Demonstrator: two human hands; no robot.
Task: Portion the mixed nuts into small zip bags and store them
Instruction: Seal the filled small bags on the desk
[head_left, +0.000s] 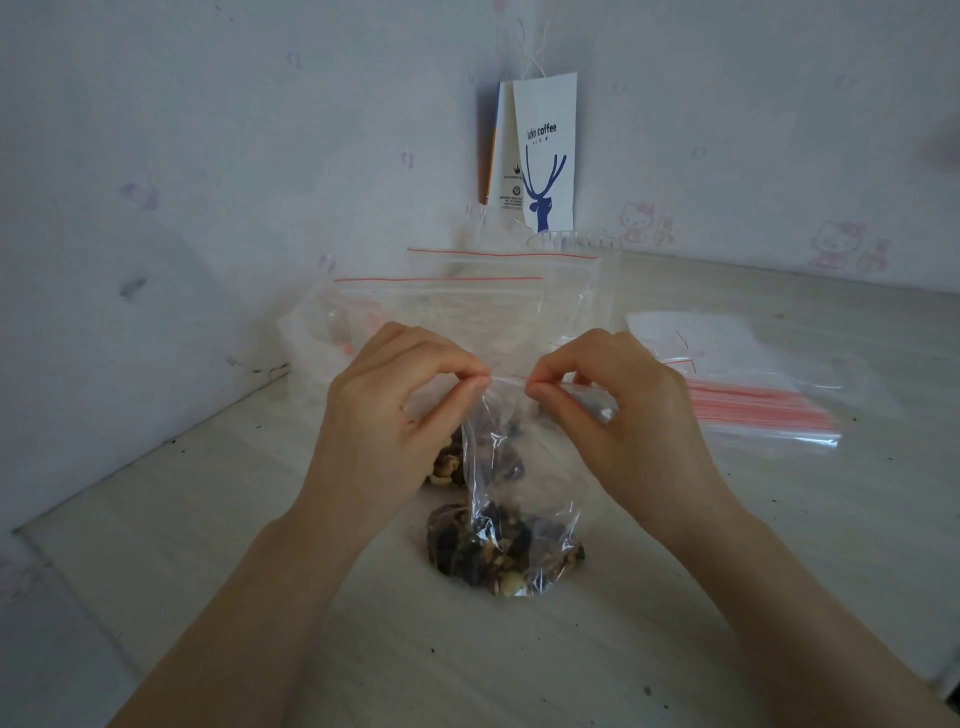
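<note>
The small zip bag (519, 467) stands on the table (260, 597) with mixed nuts (498, 551) in its bottom. The left hand (395, 415) and right hand (618, 410), close together, each pinch its red-lined top between thumb and forefinger. A second nut heap (444, 467) behind is half hidden by the left hand. Whether the seal is closed is unclear.

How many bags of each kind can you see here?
Small clear zip bag of mixed nuts, pinched by left hand and right hand: 1
Large clear zip bags with red strips: 2
Stack of empty red-striped zip bags: 1
White paper coffee bag: 1
Total: 5, counting the stack once
</note>
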